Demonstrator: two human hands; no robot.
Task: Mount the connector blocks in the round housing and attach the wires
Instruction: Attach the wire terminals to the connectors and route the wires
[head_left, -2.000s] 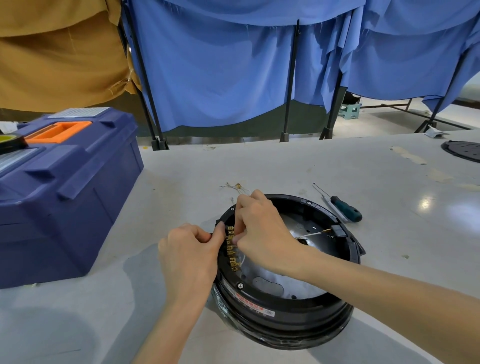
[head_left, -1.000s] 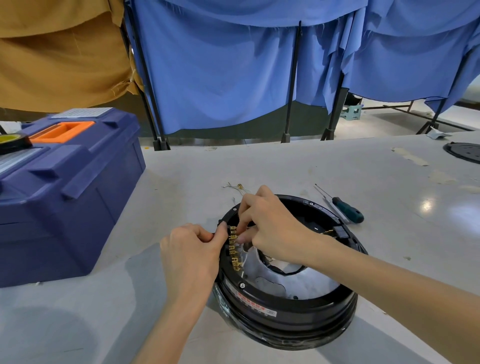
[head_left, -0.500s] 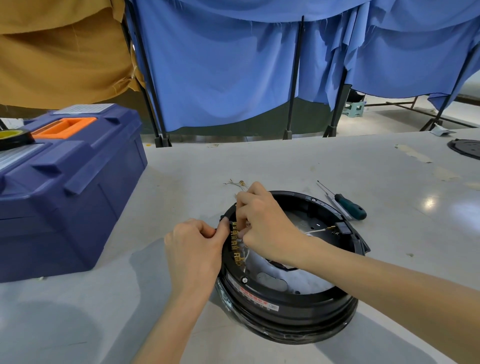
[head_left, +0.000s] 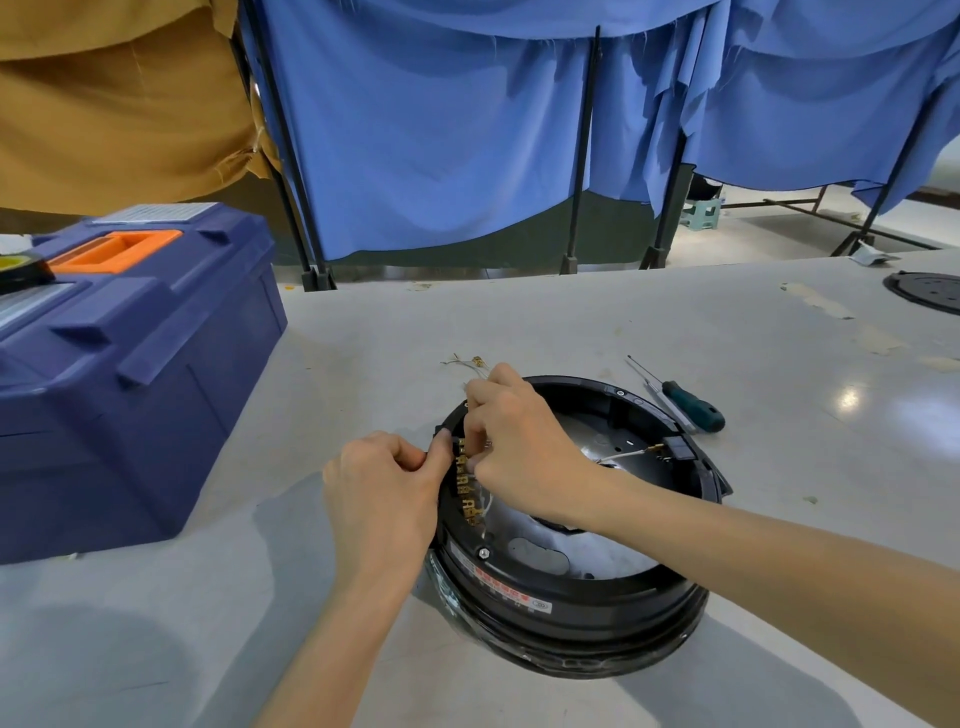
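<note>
Left hand (head_left: 382, 493), right hand (head_left: 519, 447): rim connectors (head_left: 464, 491)

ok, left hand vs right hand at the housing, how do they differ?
The left hand sits outside the round housing, thumb pinching its left rim; the right hand reaches over the rim to the inside. The left hand steadies the housing; the right hand pinches at the top of the brass connector blocks, and what it holds is hidden. Shared: both are bare, with fingers curled, and meet at the blocks.
</note>
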